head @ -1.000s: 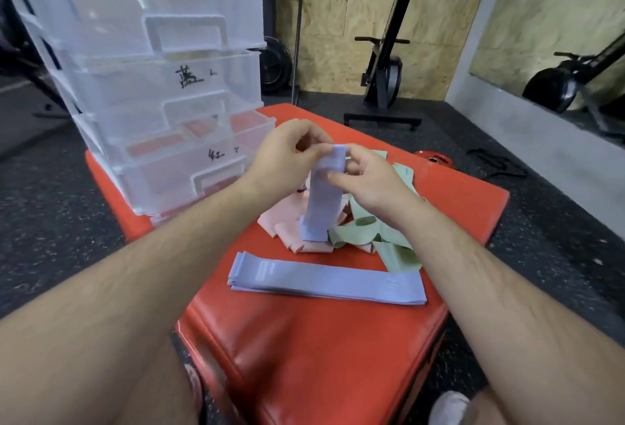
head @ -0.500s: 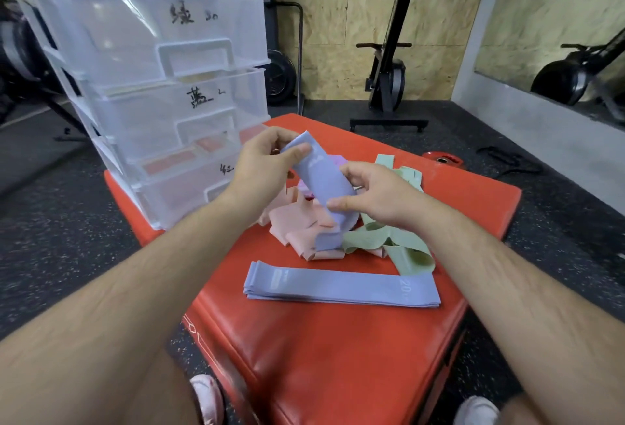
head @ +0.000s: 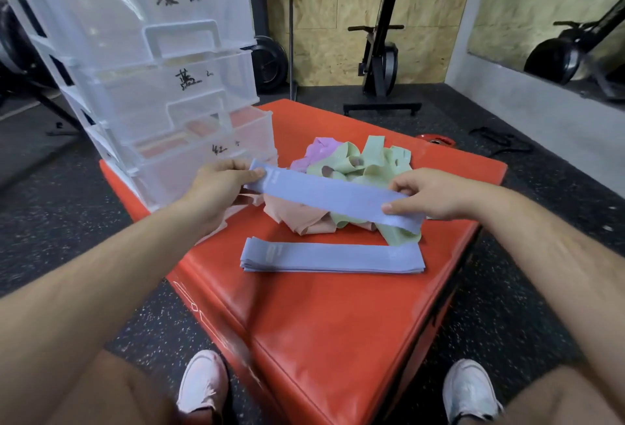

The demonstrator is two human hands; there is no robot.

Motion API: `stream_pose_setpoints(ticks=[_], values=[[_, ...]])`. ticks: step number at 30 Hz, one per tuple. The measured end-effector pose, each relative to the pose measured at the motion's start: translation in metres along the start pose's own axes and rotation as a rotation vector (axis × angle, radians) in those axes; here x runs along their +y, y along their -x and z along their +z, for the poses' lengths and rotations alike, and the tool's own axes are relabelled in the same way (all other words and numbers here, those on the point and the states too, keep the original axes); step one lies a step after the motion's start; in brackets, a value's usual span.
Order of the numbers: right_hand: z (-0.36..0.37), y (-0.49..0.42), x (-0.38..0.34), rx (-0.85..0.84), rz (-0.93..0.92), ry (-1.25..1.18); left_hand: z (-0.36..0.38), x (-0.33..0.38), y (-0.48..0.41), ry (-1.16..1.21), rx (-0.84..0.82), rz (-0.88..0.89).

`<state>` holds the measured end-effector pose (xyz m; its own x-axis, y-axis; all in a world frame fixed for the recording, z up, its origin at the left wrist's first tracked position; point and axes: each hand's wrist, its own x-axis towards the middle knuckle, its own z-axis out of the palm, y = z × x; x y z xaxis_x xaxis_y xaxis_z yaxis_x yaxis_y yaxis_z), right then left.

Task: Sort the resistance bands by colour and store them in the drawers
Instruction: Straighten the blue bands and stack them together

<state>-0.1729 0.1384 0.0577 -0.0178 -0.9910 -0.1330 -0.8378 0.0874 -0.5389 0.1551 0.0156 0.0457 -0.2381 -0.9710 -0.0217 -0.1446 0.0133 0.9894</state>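
Blue band [head: 333, 199] stretched flat between both hands above the box's [head: 338, 323] middle, left hand [head: 220, 184] pinching one end, right hand [head: 426, 192] pinching the other, blue stack [head: 333, 258] beneath, drawers [head: 152, 86] at far-left corner.

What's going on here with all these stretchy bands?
A person is sorting flat elastic resistance bands by colour. Both hands, left hand and right hand, hold one blue-violet band stretched flat between them above a tangled heap of pink and green bands. A neat stack of blue-violet bands lies on the red padded box, beside a clear plastic drawer unit.
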Motion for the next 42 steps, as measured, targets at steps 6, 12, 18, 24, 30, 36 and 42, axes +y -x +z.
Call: stream_pose_setpoints(ticks=[6,12,18,24,30,36,42], values=[[0.014,0.018,0.027,-0.036,0.081,-0.167,-0.008,-0.026,0.013,-0.117,-0.032,-0.177],[0.039,0.022,0.043,-0.043,0.151,-0.085,-0.015,-0.052,0.017,-0.370,-0.067,-0.195],[0.051,0.020,0.044,-0.012,0.160,0.094,-0.006,-0.067,0.025,-0.520,-0.083,-0.184],[0.060,0.022,0.041,0.018,0.207,0.127,0.000,-0.078,0.026,-0.663,-0.055,-0.112],[0.062,0.027,0.030,0.106,0.202,0.241,0.004,-0.080,0.024,-1.043,-0.069,0.273],[0.046,0.032,0.027,0.031,0.450,0.164,0.055,-0.067,0.039,-0.934,-0.409,0.573],[0.049,0.032,0.034,-0.097,0.512,-0.327,0.096,-0.076,0.033,-0.988,-0.673,0.542]])
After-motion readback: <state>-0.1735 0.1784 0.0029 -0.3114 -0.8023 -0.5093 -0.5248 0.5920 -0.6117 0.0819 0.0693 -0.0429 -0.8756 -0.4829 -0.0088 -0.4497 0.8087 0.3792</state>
